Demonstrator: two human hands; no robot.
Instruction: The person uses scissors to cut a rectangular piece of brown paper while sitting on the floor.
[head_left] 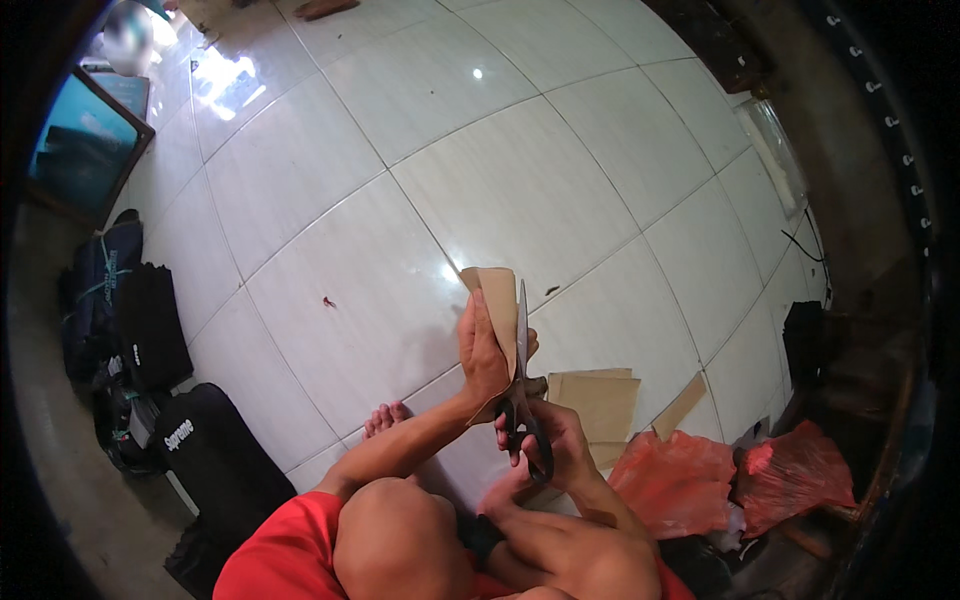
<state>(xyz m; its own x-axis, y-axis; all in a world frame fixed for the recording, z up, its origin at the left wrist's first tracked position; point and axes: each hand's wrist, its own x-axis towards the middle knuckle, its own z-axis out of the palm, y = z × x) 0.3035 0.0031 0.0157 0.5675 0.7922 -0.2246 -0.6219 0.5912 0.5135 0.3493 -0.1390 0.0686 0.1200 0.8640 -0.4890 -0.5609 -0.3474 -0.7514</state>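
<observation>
My left hand [483, 350] is closed round a folded piece of brown cardboard [495, 305], held upright above the floor, with fingers on both of its sides. In my right hand [562, 440] is a pair of scissors [521, 345] with black handles; fingers pass through the loops. The blades point away from me along the right edge of the cardboard. Whether the blades are parted or touch the cardboard is hard to make out. Flat cardboard pieces [594, 405] lie on the floor just right of my right hand.
A narrow cardboard strip [679, 406] and red plastic bags [672, 482] lie to the right. Black bags [215, 450] line the left side, with a framed picture [90, 145] farther back. Pale tiled floor [400, 110] stretches ahead. A dark cable [803, 247] lies at the right.
</observation>
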